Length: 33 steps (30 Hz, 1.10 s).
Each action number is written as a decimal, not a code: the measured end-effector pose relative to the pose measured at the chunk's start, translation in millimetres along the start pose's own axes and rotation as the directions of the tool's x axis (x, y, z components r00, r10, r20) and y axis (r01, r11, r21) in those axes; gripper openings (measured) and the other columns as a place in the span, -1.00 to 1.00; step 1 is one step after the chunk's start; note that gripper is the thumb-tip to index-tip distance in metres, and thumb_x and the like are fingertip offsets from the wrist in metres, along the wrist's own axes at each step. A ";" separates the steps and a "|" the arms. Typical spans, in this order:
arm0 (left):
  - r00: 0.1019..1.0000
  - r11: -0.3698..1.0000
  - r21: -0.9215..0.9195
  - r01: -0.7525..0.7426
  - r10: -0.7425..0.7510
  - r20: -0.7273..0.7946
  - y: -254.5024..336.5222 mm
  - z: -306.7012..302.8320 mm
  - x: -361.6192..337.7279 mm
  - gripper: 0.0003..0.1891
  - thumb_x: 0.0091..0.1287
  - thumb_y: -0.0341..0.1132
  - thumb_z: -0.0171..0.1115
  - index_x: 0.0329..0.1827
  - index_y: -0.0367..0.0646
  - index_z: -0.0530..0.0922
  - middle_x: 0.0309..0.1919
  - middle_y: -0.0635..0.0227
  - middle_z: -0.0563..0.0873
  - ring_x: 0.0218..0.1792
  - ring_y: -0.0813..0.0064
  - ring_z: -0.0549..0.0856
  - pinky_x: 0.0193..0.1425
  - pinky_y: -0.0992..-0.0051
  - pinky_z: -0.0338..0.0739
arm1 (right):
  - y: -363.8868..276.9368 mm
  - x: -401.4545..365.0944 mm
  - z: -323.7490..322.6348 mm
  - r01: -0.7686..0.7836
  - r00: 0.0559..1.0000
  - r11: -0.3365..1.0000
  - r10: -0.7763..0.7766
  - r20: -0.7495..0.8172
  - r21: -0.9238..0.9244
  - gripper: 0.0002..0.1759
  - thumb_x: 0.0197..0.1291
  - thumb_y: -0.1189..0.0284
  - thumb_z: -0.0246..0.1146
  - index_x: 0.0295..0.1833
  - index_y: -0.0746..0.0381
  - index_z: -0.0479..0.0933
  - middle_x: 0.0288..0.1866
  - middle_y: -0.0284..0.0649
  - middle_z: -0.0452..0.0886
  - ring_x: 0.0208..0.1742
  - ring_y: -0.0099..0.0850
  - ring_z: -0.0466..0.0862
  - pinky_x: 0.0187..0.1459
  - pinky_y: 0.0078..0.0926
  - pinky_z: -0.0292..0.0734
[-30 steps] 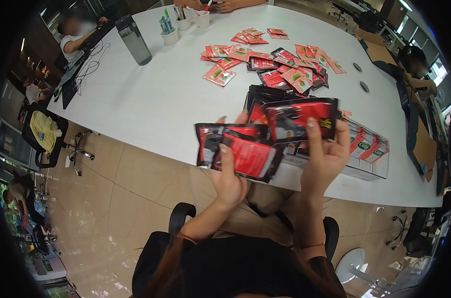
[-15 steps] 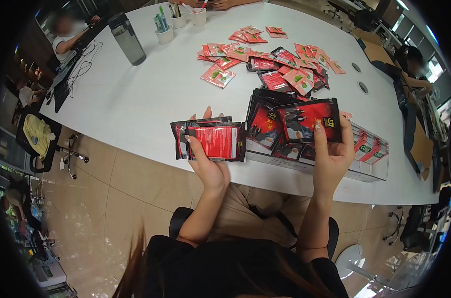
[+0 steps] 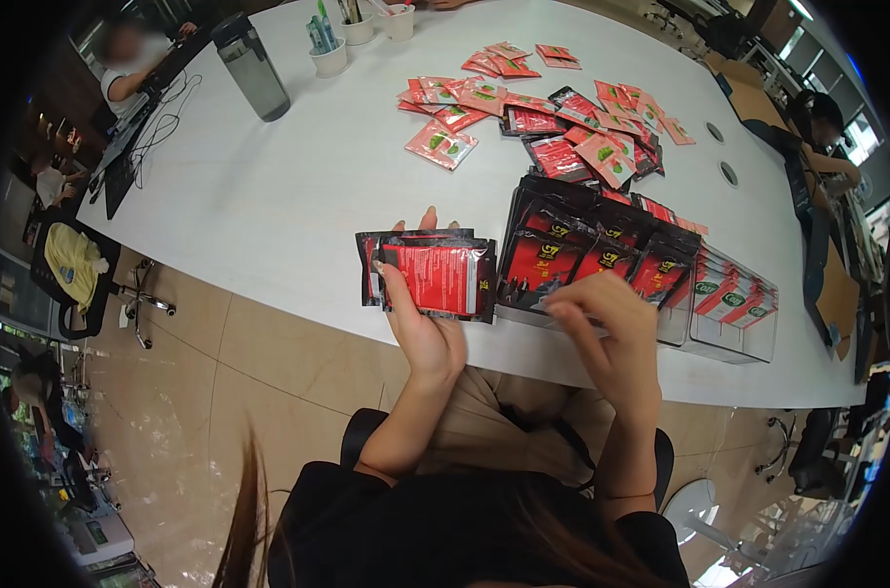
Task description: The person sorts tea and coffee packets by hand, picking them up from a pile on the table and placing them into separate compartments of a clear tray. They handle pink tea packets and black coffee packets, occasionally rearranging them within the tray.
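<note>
Several black-and-red sachets (image 3: 435, 276) are stacked in my left hand (image 3: 420, 338), which grips them with the thumb on top, just left of a clear box (image 3: 729, 348). The box's left part holds upright black-and-red packets (image 3: 548, 257); pink-and-red sachets (image 3: 734, 297) stand in its right part. My right hand (image 3: 617, 333) is in front of the black packets, its fingers slightly apart with nothing between them. Beyond the box lies a loose pile of pink (image 3: 607, 157) and black-and-red sachets (image 3: 560, 159).
A grey bottle (image 3: 254, 73) and white cups (image 3: 329, 59) with pens stand at the back left of the white table (image 3: 269, 196). Cardboard (image 3: 759, 103) lies along the right edge. Other people sit at the far left, top and right.
My right hand has let go of the black-and-red packet, which now appears among those in the box, and has moved lower and left. The view has shifted slightly.
</note>
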<state>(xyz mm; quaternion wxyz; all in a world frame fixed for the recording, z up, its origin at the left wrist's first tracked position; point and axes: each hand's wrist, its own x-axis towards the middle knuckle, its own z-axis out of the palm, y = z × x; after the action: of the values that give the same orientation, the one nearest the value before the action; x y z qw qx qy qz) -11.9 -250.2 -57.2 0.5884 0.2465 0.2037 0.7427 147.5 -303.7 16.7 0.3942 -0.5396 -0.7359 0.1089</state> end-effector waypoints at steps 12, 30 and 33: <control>1.000 0.999 0.041 -0.013 0.014 -0.023 0.4 1.5 -2.7 -0.40 0.53 0.13 -0.34 0.41 -0.13 0.11 0.36 0.06 0.35 0.28 0.11 0.46 0.37 0.19 0.37 | -7.3 -0.7 5.5 -0.083 0.948 0.991 0.113 0.298 -0.109 -0.47 0.15 0.11 0.31 0.08 0.29 0.54 -0.11 -0.15 0.60 -0.09 -0.20 0.58 -0.11 -0.29 0.48; 0.974 0.941 0.293 -0.173 0.119 0.191 -6.5 -12.3 -16.7 -0.37 0.46 0.19 -0.20 0.33 -0.17 0.15 0.18 -0.13 0.49 0.10 0.03 0.61 0.19 0.07 0.54 | -8.8 7.2 26.6 -0.022 0.982 0.975 0.064 -0.180 0.221 -0.72 -0.08 0.56 0.47 -0.19 0.29 0.61 -0.39 -0.29 0.54 -0.38 -0.44 0.50 -0.37 -0.51 0.39; 0.944 0.958 0.189 -0.215 0.155 0.291 -7.3 -13.5 -14.5 -0.34 0.45 0.23 -0.24 0.32 -0.17 0.15 0.18 -0.12 0.49 0.09 -0.02 0.60 0.21 0.06 0.54 | -8.3 2.7 16.8 -0.057 0.976 0.957 0.114 -0.188 0.286 -0.74 -0.07 0.61 0.45 -0.19 0.27 0.64 -0.48 -0.33 0.52 -0.52 -0.58 0.42 -0.47 -0.58 0.31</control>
<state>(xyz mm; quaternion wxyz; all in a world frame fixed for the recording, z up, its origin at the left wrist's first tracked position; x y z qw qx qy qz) -11.7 -262.9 -74.1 0.5075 0.4276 0.1766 0.7269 129.6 -300.1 11.6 0.5338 -0.5183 -0.6453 0.1731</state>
